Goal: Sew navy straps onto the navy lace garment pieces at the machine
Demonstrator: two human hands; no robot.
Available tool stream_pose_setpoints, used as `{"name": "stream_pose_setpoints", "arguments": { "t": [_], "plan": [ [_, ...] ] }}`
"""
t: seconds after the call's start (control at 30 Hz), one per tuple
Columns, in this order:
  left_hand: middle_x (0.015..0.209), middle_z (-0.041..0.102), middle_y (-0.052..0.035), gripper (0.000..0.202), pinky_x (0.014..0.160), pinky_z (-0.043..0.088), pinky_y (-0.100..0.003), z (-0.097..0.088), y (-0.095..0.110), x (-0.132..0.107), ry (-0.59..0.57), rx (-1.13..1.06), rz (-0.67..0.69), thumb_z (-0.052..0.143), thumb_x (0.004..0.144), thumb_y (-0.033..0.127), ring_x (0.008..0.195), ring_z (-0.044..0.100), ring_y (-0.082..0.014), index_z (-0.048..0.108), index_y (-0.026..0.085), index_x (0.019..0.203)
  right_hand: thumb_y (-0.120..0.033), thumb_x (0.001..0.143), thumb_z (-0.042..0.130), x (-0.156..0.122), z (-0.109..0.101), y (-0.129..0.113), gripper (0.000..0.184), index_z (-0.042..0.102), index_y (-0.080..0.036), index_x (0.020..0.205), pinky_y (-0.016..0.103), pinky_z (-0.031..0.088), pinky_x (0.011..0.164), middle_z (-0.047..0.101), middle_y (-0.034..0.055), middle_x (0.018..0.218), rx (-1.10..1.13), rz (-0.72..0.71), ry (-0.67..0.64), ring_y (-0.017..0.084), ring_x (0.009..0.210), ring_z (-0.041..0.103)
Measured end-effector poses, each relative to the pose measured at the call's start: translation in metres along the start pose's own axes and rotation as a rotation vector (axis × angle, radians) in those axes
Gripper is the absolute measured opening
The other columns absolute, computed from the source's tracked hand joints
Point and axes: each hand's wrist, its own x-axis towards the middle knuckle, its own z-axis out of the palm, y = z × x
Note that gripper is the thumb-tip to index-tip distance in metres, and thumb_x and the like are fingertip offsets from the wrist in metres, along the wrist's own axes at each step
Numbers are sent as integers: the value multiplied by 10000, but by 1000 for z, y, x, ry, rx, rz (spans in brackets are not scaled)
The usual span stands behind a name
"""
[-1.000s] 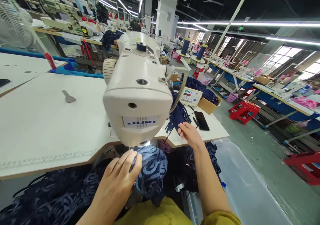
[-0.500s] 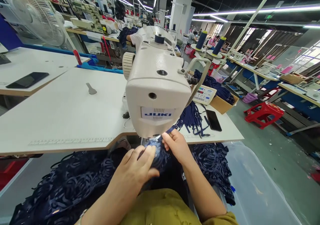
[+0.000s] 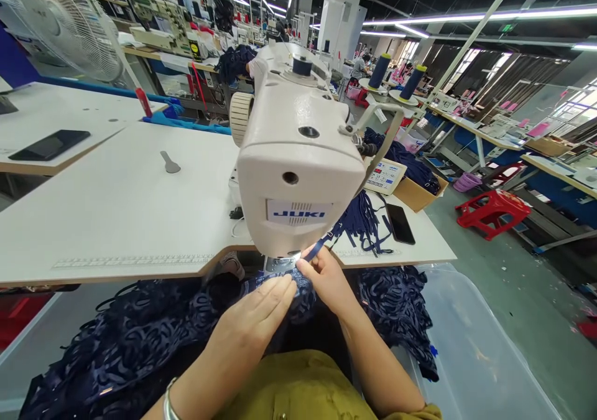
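Just below the sewing machine (image 3: 305, 162), our left hand (image 3: 261, 308) lies palm down, its fingers straight, side by side and pointing toward the machine's lower edge; our left forearm (image 3: 212, 367) slants in from below left of the machine. Under the machine's lower right corner, our right hand (image 3: 329, 280) pinches thumb and forefinger together, our right forearm (image 3: 377, 361) running down and right from the machine.

Strap (image 3: 319, 247) navy; fabric (image 3: 303, 300) navy, paler blue pattern.
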Motion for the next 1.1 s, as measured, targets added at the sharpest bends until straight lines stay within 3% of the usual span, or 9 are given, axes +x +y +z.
{"name": "stream_pose_setpoints", "arguments": {
  "t": [0.13,0.23,0.43,0.8,1.03,1.1],
  "plan": [
    [1244,633,-33,382,1063,388,-336,0,-2,5,-17,-27,7,392,917,59,1146,560,-166,567,154,1244,-306,800,626,4,-1,2,147,536,-204,855,248,418,676,549,-38,734,142,70,-32,119,677,525],
    [1274,612,-27,386,1119,311,-374,-1,-6,5,-37,-62,18,393,926,62,1222,500,-174,552,163,1263,-315,784,642,5,0,3,161,545,-201,844,256,430,707,573,-30,754,149,71,5,128,712,547],
    [1261,617,-58,374,1037,397,-375,-5,-12,6,-27,-58,113,370,938,69,1200,512,-189,550,127,1260,-313,789,641,5,3,0,149,555,-199,832,253,432,703,577,-31,737,121,75,15,126,703,549],
    [1333,564,-62,448,1065,379,-369,5,-6,0,-44,-33,46,351,909,11,1259,469,-182,496,129,1316,-285,810,632,5,0,-4,126,558,-201,866,258,437,717,588,-26,769,82,57,-22,135,727,555],
    [1236,633,-51,396,980,443,-329,-1,3,16,-57,-6,-1,337,924,65,1144,560,-171,548,138,1251,-311,918,464,0,0,-4,150,541,-215,1003,260,444,739,557,-22,793,-54,-38,5,136,741,539],
    [1220,642,-56,380,961,451,-336,1,7,17,-55,38,-21,351,921,80,1117,577,-187,555,128,1238,-281,901,470,5,0,-3,119,538,-212,970,262,450,712,547,-26,762,-108,-62,43,137,699,529]
  ]
}}
